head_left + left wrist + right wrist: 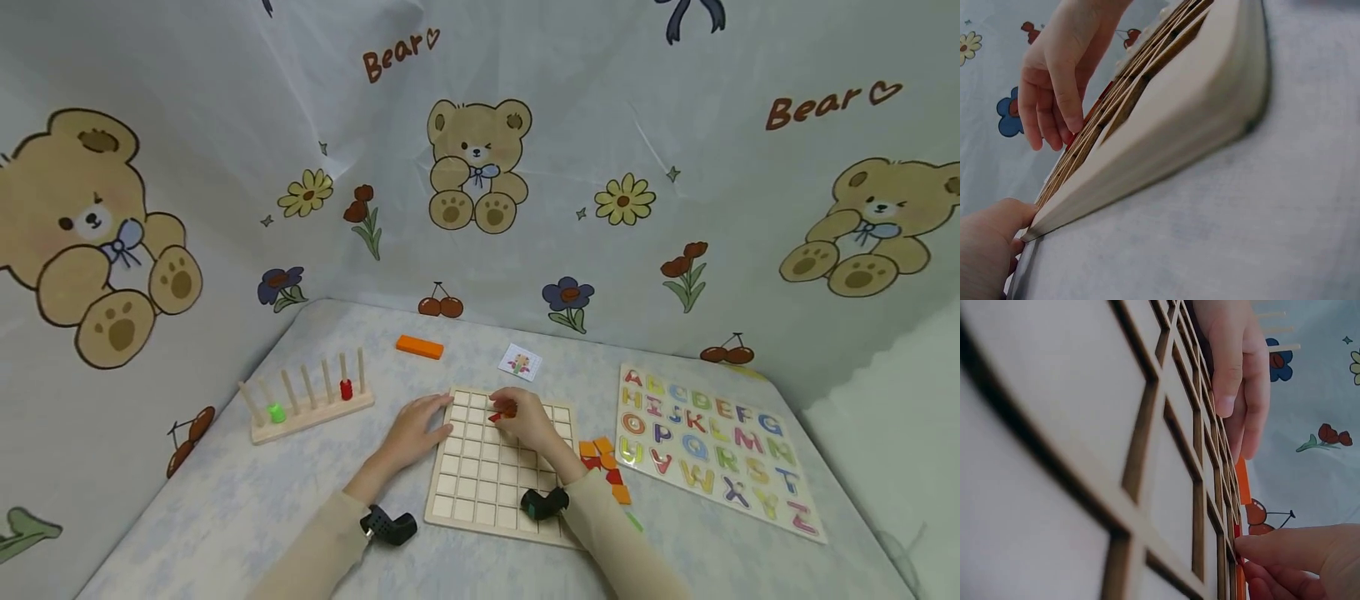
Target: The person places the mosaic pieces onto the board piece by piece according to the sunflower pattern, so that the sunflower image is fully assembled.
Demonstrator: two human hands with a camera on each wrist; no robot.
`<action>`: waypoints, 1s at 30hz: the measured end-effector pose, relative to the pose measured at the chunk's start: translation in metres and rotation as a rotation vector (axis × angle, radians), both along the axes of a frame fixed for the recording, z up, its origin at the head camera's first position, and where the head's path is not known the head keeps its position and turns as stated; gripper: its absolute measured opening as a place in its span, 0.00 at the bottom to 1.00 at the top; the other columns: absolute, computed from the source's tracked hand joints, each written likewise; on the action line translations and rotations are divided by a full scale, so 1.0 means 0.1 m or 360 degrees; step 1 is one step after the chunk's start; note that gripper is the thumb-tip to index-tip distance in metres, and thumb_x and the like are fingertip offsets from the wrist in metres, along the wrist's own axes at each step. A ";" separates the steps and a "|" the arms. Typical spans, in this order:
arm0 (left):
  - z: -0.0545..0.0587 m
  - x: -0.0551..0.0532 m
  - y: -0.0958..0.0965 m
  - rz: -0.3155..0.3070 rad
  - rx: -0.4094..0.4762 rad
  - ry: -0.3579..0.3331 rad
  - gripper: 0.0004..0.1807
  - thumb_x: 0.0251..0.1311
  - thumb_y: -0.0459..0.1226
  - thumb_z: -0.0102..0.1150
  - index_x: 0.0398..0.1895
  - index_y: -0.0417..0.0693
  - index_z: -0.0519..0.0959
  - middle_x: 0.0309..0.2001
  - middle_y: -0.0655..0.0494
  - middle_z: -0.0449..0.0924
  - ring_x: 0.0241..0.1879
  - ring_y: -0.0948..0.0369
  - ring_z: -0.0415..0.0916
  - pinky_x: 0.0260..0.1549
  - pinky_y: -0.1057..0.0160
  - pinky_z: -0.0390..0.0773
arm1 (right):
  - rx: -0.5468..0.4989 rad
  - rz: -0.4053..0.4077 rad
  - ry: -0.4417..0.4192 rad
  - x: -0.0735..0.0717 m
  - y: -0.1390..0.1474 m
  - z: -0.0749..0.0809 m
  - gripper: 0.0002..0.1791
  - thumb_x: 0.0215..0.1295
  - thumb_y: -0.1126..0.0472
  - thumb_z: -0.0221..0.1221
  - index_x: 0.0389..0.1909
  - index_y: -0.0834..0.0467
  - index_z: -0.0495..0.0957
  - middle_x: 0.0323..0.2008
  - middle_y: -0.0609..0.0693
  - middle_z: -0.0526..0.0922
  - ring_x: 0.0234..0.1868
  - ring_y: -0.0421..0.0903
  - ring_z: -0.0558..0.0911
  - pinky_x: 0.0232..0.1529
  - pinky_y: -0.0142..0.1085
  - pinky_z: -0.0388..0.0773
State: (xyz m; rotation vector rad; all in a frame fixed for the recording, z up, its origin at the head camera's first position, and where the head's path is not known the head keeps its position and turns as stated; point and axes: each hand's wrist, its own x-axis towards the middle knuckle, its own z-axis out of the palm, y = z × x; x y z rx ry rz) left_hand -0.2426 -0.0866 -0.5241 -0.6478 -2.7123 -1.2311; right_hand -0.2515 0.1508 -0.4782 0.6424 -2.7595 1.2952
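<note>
A light wooden grid board [447, 506] with rows of square cells lies on the table before me. My left hand [411, 433] is at its left edge, fingers mostly straight and the thumb touching the rim. Over the far part of the board my right hand [527, 423] pinches a small red tile [495, 417] between thumb and fingers, low at the cells. In the right wrist view the thumb of that right hand [1300, 553] presses on the red tile [1237, 531]. The curled fingers hide part of the tile.
Loose orange and red tiles [602, 446] lie right of the board. Beyond them is an alphabet board [712, 433]. A wooden peg rack [315, 417] with green and red beads stands left. An orange block [420, 347] and a picture card [520, 362] lie at the back.
</note>
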 end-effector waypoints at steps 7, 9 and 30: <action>0.02 -0.02 -0.03 -0.0009 -0.0031 -0.0054 0.28 0.68 0.42 0.59 0.69 0.44 0.71 0.70 0.42 0.69 0.71 0.44 0.63 0.70 0.38 0.58 | -0.0018 -0.0025 -0.0008 0.00 0.03 -0.04 0.18 0.59 0.76 0.64 0.51 0.69 0.80 0.43 0.62 0.84 0.46 0.58 0.83 0.50 0.47 0.83; 0.03 -0.01 -0.05 0.0015 -0.0013 -0.0085 0.29 0.67 0.42 0.60 0.70 0.45 0.71 0.70 0.43 0.69 0.72 0.44 0.63 0.71 0.38 0.57 | -0.0043 -0.0045 -0.0023 0.00 0.03 -0.02 0.17 0.60 0.74 0.64 0.52 0.68 0.80 0.43 0.62 0.84 0.46 0.58 0.83 0.50 0.47 0.83; 0.06 -0.03 -0.01 -0.0036 -0.0033 -0.0066 0.29 0.69 0.42 0.59 0.71 0.44 0.68 0.71 0.41 0.67 0.72 0.43 0.62 0.71 0.37 0.57 | 0.0169 -0.0349 -0.0123 0.48 1.24 0.06 0.21 0.58 0.77 0.62 0.54 0.72 0.77 0.43 0.66 0.83 0.41 0.60 0.81 0.33 0.41 0.83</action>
